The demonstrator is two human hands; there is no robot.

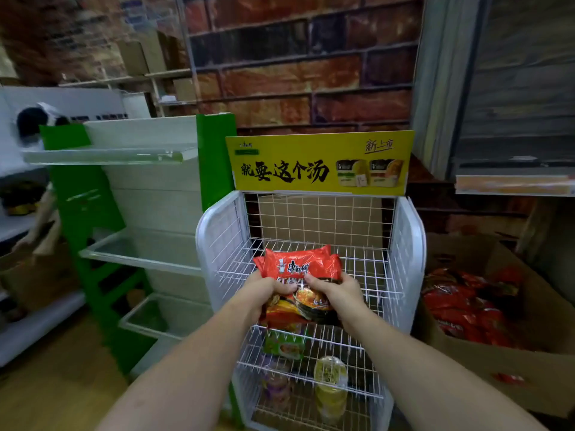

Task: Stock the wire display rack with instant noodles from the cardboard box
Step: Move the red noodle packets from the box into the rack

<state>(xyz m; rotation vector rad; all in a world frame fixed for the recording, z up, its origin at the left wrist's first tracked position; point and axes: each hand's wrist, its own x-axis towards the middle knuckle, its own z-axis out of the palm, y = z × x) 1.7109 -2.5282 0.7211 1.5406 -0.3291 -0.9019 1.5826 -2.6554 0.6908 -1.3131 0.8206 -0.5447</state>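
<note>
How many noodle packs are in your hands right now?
2 visible: front pack, gripped by left hand and right hand, and a second pack peeking out behind its right edge. More may be hidden underneath.

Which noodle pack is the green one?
The green pack lying on the wire rack, below the red packs that the left hand and right hand grip. Those in the cardboard box are red too.

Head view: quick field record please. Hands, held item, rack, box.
left hand: grips red noodle packets, left side
right hand: grips same packets, right side
packets: at least two, at the top shelf front of wire rack; contact with wire unclear
lower shelves: green packet, yellowish container
cardboard box: right of rack, open, more red packs inside
yellow sign: atop rack
</note>
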